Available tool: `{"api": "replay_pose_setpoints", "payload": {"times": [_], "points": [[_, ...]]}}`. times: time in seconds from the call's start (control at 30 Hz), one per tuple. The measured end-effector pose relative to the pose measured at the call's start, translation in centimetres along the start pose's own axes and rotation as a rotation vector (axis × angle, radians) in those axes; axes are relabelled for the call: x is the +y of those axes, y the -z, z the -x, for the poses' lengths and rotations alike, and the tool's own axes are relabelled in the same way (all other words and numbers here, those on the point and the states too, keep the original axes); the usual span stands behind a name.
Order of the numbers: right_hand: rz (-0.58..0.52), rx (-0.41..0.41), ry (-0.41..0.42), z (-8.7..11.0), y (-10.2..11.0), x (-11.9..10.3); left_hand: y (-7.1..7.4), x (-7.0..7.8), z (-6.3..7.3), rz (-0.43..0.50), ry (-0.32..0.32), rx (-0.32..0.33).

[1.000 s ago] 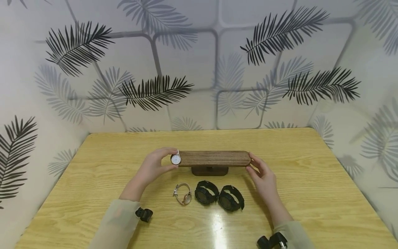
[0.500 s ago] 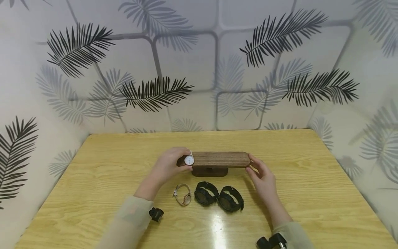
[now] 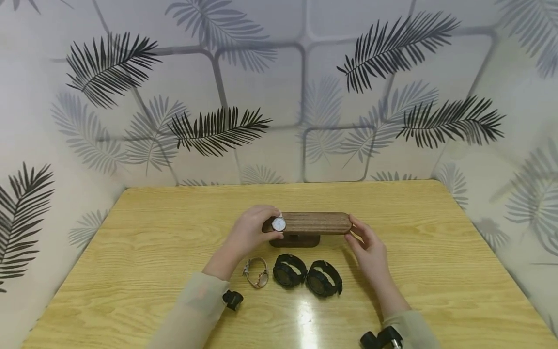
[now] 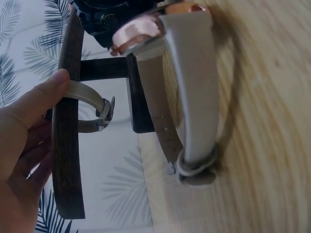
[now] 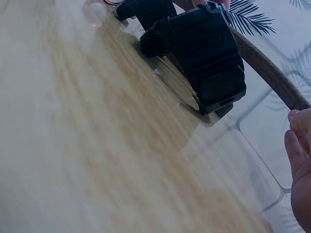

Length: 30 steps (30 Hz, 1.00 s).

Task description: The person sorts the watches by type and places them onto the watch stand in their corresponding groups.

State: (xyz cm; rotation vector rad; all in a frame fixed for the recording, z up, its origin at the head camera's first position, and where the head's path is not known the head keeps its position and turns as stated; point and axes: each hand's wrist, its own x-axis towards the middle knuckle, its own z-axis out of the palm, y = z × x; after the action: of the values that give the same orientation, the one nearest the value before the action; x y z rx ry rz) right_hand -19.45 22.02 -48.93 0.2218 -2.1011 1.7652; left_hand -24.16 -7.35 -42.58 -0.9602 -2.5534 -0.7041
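My left hand (image 3: pixel 250 230) holds a white-dialled wristwatch (image 3: pixel 279 223) between thumb and fingers, over the left part of a dark wooden watch stand (image 3: pixel 318 223). In the left wrist view its buckled pale strap (image 4: pixel 90 92) loops round the stand's bar, with the thumb touching the strap. At the bar's right end, my right hand (image 3: pixel 370 249) grips the rounded tip between thumb and fingers. Part of that hand (image 5: pixel 302 170) shows at the right edge of the right wrist view.
In front of the stand's base (image 3: pixel 294 241) lie a rose-gold watch (image 3: pixel 263 279) with a light strap and two black watches, one in the middle (image 3: pixel 284 275) and one to the right (image 3: pixel 320 283). All rest on the wooden table (image 3: pixel 131 261); a leaf-patterned wall (image 3: pixel 261 169) rises behind.
My left hand has moved right, sliding the white-dialled watch along the bar from its left end. My right hand and the stand have stayed in place.
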Motion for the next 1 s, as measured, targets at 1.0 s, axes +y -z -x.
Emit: {"api": "replay_pose_setpoints", "payload": {"times": [1.0], "points": [[-0.033,-0.006,-0.049,0.1,-0.2,-1.6,3.7,0.3,5.5,0.035,-0.116,-0.513]]}}
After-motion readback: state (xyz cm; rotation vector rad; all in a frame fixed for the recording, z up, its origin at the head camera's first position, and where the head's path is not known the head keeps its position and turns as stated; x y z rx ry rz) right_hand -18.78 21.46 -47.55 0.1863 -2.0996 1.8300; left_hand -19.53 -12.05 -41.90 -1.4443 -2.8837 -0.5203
